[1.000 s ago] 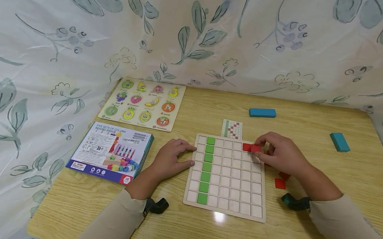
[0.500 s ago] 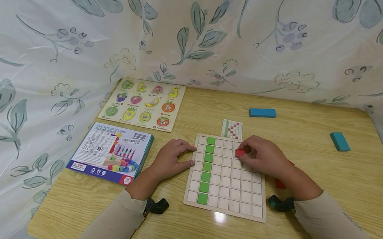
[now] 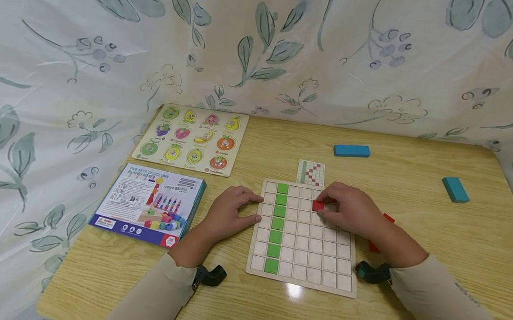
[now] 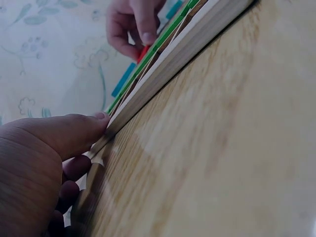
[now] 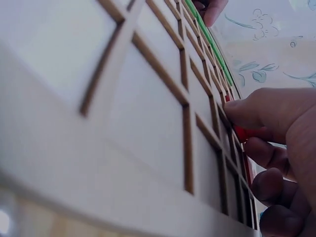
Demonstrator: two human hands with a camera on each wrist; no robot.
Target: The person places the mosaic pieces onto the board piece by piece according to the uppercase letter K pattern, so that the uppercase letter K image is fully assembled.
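Observation:
A wooden grid board lies on the table with a column of green square tiles in its second column. My right hand pinches a red square tile between thumb and fingers at a second-row cell. Another bit of red shows behind those fingers, mostly covered. In the right wrist view the thumb rests against the red tile, low over the grid. My left hand touches the board's left edge with thumb and index fingertip. The left wrist view shows its thumb against the board's side.
A small pattern card lies just behind the board. Loose red tiles are partly hidden under my right forearm. Two blue blocks stand farther right. A boxed bead set and a fruit puzzle board lie to the left.
My right hand has moved left from the board's top right to the second row, carrying a red tile. The tile has shifted slightly left since half a second ago. My left hand stays put.

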